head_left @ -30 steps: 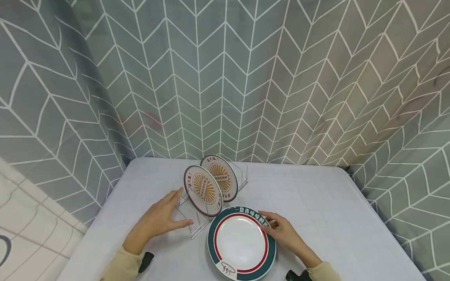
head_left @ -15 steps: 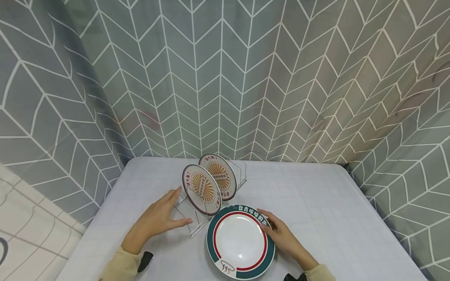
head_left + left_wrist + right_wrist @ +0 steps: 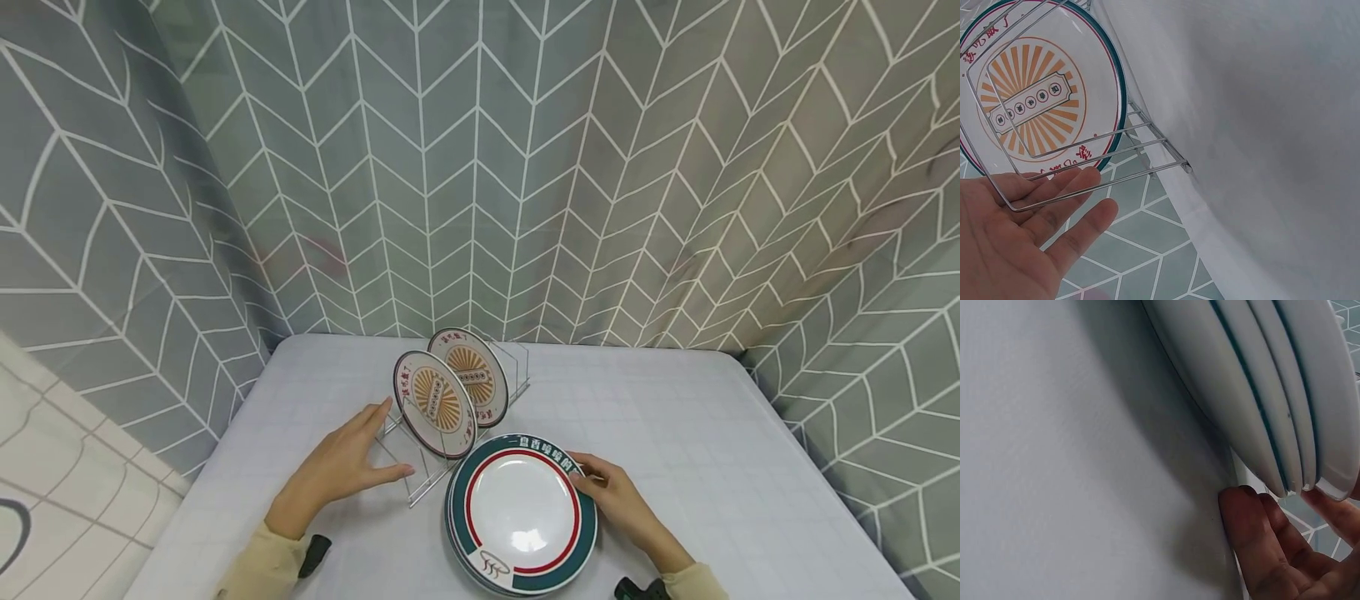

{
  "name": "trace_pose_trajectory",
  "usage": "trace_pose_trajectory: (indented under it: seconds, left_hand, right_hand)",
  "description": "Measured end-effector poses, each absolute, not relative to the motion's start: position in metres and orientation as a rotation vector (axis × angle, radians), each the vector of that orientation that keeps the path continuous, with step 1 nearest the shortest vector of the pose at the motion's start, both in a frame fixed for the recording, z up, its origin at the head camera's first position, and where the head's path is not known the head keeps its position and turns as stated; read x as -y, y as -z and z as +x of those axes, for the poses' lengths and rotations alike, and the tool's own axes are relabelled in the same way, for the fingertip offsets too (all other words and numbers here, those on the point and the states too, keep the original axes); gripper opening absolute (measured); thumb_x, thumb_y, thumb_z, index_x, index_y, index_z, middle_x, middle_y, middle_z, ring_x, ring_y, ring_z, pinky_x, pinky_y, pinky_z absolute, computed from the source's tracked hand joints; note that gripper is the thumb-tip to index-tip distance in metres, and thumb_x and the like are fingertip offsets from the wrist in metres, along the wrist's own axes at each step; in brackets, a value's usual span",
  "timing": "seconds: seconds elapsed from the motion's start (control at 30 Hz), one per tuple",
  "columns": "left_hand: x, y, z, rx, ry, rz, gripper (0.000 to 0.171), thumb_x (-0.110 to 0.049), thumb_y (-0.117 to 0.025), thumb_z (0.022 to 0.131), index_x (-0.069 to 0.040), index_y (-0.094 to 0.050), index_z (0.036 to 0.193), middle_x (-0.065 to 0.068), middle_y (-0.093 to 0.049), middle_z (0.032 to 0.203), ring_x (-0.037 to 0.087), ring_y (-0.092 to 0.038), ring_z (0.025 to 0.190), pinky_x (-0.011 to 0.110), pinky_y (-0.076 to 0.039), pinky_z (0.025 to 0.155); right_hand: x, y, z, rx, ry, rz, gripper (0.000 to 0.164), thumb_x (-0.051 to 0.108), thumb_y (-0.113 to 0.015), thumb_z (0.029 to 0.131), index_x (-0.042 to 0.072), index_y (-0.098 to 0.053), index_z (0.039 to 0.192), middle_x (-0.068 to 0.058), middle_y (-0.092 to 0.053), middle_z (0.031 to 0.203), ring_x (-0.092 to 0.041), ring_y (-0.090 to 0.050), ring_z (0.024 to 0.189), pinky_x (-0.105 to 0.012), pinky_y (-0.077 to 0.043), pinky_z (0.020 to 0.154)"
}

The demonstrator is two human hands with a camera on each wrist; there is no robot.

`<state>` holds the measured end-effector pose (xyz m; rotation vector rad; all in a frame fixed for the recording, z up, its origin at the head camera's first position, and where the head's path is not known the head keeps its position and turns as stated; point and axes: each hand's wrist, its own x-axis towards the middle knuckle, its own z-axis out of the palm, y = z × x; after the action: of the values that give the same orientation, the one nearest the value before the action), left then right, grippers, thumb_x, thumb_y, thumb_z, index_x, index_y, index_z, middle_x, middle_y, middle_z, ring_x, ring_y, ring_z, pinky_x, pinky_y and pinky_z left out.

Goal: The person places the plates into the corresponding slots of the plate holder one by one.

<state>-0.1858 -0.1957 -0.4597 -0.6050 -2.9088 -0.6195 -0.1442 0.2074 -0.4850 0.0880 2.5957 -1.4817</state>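
In the head view, my right hand (image 3: 617,502) pinches the right rim of the top plate (image 3: 522,512), thumb over the rim. This white plate has a dark green border and a red ring. Stacked plates (image 3: 1235,381) show edge-on in the right wrist view, the top one lifted a little apart at the fingers. My left hand (image 3: 337,467) spreads thumb and fingers around the near end of a wire plate rack (image 3: 1094,186), fingers extended along its wires. Two decorated plates stand tilted in the rack, a front plate (image 3: 433,406) and a rear plate (image 3: 471,375).
A white cloth covers the table (image 3: 637,417). Behind it hangs a grey chevron-patterned curtain (image 3: 480,167), which also runs along both sides. Pale tiles (image 3: 67,433) show at the lower left. The rack stands just left of the plate stack, close to its rim.
My right hand has shifted the top plate slightly to the right, baring the edges of the plates under it on the left. My left hand stays at the rack.
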Motion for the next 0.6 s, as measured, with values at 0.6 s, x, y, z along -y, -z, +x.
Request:
trace_pose_trajectory:
  seconds: [0.6]
  left_hand:
    - [0.195, 0.457, -0.184, 2.887, 0.615, -0.624, 0.114, -0.075, -0.066, 0.073, 0.002, -0.033, 0.15, 0.024, -0.047, 0.144, 0.041, -0.051, 0.129, 0.054, -0.048, 0.101]
  right_hand:
    - [-0.246, 0.454, -0.147, -2.41, 1.598, 0.214, 0.052, 0.027, -0.059, 0.097, 0.004, -0.048, 0.143, -0.011, -0.066, 0.106, -0.018, -0.064, 0.08, -0.031, -0.059, 0.061]
